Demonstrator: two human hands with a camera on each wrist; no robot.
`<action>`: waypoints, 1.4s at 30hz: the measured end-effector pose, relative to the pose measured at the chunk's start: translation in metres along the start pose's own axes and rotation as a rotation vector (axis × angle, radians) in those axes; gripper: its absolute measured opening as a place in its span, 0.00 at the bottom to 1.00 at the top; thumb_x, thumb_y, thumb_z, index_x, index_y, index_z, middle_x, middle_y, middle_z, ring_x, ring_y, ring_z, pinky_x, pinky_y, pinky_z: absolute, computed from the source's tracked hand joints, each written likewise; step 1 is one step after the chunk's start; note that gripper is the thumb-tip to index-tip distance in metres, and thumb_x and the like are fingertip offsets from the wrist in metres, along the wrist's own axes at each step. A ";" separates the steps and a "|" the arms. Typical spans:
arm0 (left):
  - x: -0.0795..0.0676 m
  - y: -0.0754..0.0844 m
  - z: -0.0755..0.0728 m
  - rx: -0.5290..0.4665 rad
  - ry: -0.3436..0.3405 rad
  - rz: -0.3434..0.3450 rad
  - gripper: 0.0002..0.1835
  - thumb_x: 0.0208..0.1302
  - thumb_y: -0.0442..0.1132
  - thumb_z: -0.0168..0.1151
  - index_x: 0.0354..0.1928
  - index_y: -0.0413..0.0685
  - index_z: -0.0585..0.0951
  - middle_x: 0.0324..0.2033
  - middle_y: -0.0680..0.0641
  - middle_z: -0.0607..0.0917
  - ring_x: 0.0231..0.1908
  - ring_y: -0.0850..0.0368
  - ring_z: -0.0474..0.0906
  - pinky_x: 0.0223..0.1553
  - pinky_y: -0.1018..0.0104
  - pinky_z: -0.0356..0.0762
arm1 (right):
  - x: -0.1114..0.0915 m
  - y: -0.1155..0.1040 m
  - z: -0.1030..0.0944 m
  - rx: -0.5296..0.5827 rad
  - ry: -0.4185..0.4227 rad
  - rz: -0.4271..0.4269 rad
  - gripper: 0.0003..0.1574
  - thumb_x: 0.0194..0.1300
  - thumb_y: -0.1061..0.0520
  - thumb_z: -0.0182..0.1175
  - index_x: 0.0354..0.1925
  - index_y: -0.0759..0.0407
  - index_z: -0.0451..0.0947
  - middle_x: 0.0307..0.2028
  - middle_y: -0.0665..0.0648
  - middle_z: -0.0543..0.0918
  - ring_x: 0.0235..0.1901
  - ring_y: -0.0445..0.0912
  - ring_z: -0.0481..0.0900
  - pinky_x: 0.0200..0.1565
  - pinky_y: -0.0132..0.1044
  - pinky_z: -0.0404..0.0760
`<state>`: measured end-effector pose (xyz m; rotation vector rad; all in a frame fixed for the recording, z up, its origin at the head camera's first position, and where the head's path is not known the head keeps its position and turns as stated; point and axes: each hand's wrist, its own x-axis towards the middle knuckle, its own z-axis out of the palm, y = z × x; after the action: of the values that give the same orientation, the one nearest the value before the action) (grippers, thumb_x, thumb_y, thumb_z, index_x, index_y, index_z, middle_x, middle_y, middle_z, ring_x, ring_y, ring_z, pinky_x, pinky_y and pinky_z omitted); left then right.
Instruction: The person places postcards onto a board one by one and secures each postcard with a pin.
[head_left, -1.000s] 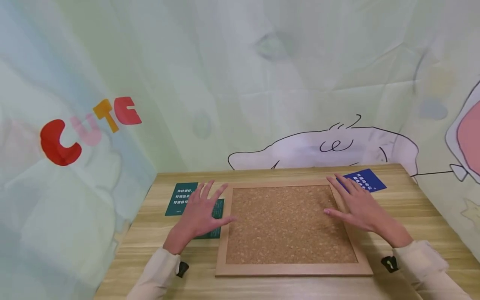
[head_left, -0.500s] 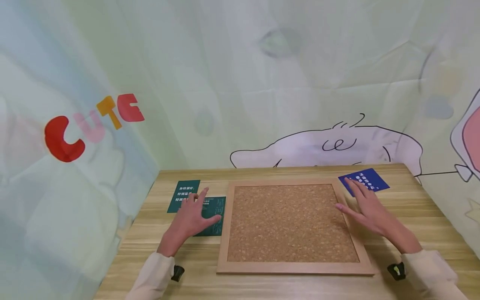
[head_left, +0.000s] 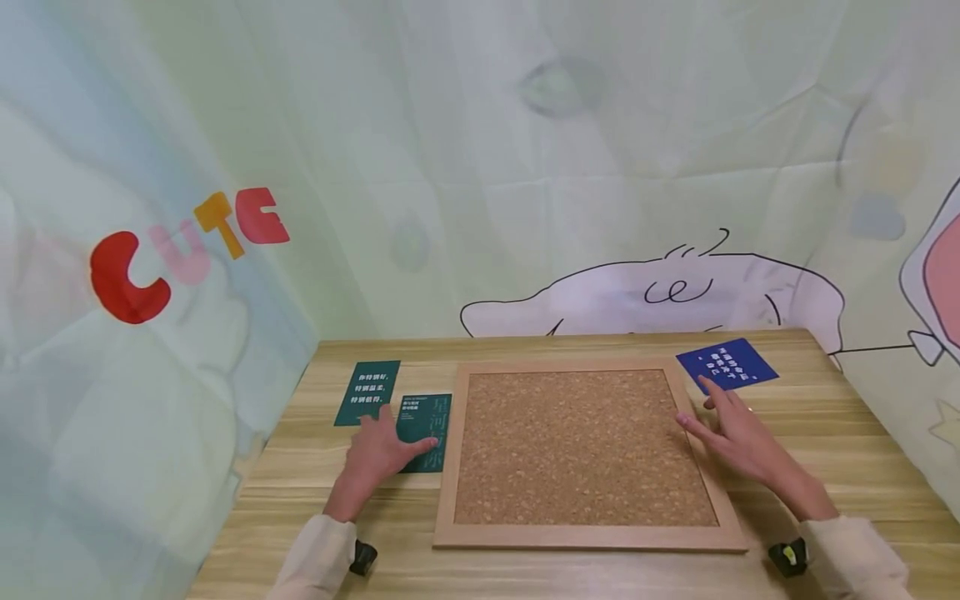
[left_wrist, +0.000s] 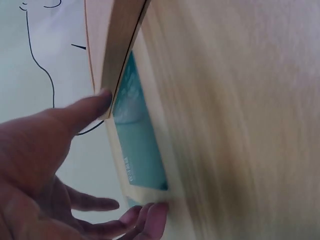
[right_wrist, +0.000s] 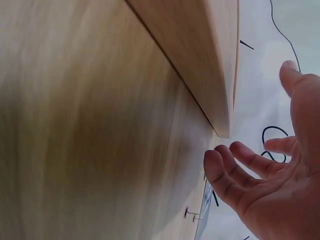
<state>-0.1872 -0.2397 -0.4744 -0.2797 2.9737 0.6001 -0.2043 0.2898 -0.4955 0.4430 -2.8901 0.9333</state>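
Observation:
A corkboard [head_left: 585, 450] with a light wooden frame lies flat on the wooden table. To its left are two dark green cards with white print, a farther-left card [head_left: 366, 385] and a nearer card [head_left: 429, 417] beside the frame. My left hand [head_left: 377, 450] is over the cards' near parts, thumb apart from loosely bent fingers, holding nothing. In the left wrist view, that thumb appears close to the board's frame [left_wrist: 120, 40]; contact is unclear. My right hand [head_left: 742, 437], fingers relaxed and holding nothing, is by the board's right edge, just below a blue card [head_left: 731, 364].
Bare wooden table [head_left: 577, 575] shows in front of the board. A printed curtain [head_left: 480, 167] rises behind and left of the table. Small thin dark items [right_wrist: 190, 214] show near the blue card in the right wrist view; their kind is unclear.
Both hands have moved outward from the board and back toward me, with their spread fingers now more bent. More of the green and blue cards shows. The board and cards stay put.

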 end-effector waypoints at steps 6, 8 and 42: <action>0.001 0.004 0.006 0.029 0.020 -0.062 0.60 0.56 0.63 0.77 0.72 0.24 0.59 0.65 0.14 0.64 0.57 0.16 0.72 0.52 0.26 0.74 | 0.000 -0.003 0.004 -0.007 -0.022 0.011 0.49 0.77 0.43 0.60 0.74 0.80 0.57 0.44 0.67 0.84 0.40 0.55 0.81 0.41 0.53 0.80; 0.001 0.004 0.006 0.036 0.018 -0.072 0.59 0.55 0.61 0.78 0.72 0.23 0.60 0.64 0.15 0.65 0.56 0.17 0.73 0.51 0.26 0.74 | 0.000 -0.004 0.005 -0.009 -0.021 0.017 0.48 0.76 0.44 0.61 0.72 0.81 0.59 0.42 0.66 0.84 0.40 0.55 0.81 0.40 0.52 0.80; 0.003 0.001 -0.003 -0.179 -0.032 -0.069 0.56 0.51 0.41 0.82 0.71 0.26 0.53 0.59 0.18 0.63 0.50 0.27 0.74 0.54 0.34 0.76 | 0.001 -0.004 0.014 -0.015 0.016 0.092 0.32 0.73 0.57 0.64 0.63 0.81 0.71 0.37 0.68 0.86 0.34 0.54 0.82 0.35 0.49 0.81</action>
<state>-0.1907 -0.2409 -0.4716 -0.3811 2.8696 0.8553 -0.2038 0.2783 -0.5049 0.3028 -2.9229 0.9222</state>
